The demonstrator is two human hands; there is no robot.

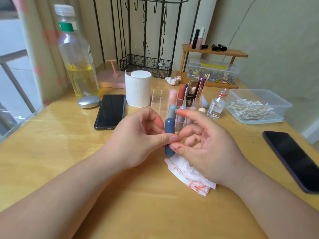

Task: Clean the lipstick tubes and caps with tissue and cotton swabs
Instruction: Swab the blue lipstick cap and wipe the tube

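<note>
A dark blue capsule-shaped lipstick tube (169, 128) stands upright above the table centre. My left hand (138, 140) pinches it between thumb and fingers. My right hand (205, 147) touches the tube's lower part with its thumb tip, which carries red stains; its fingers are spread and loosely bent. Under my right hand lies a crumpled tissue (189, 176) smeared with red lipstick. Behind, a clear acrylic organizer (159, 100) holds several lipsticks (181, 94). A clear box of cotton swabs (253, 109) sits at the right.
A tissue roll (138, 88), a small glass bottle (217, 104), an oil bottle (77, 54), a silver oval object (88, 101), and two phones (110, 112) (293, 159) stand on the wooden table. A used tissue wad (173, 80) lies near a wire basket (145, 64).
</note>
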